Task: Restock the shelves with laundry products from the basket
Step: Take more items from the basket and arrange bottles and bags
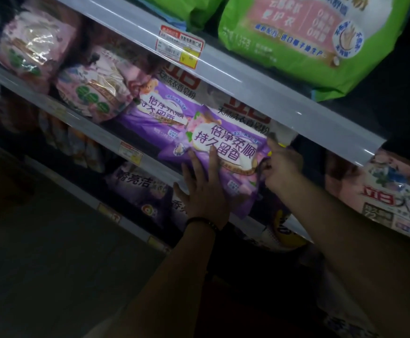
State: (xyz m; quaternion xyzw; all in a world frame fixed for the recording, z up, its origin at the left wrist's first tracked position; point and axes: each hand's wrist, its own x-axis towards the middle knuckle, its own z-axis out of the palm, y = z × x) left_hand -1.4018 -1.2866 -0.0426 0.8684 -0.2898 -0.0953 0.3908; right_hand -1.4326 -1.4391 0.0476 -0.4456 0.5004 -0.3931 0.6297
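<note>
A purple bag of laundry powder (226, 152) lies at the front of the middle shelf (135, 152), its lower end hanging over the shelf edge. My left hand (204, 189) presses flat on the bag's lower left face, fingers straight. My right hand (280, 167) is at the bag's right edge, with curled fingers round that edge. A second purple bag (160, 113) of the same kind lies just behind and to the left. No basket is in view.
Pink bags (94, 93) fill the left of the middle shelf, and a pink floral bag (392, 191) lies to the right. A green bag (304, 37) sits on the shelf above. Dark purple bags (140, 189) are on the shelf below. Price tags (179, 45) line the rails.
</note>
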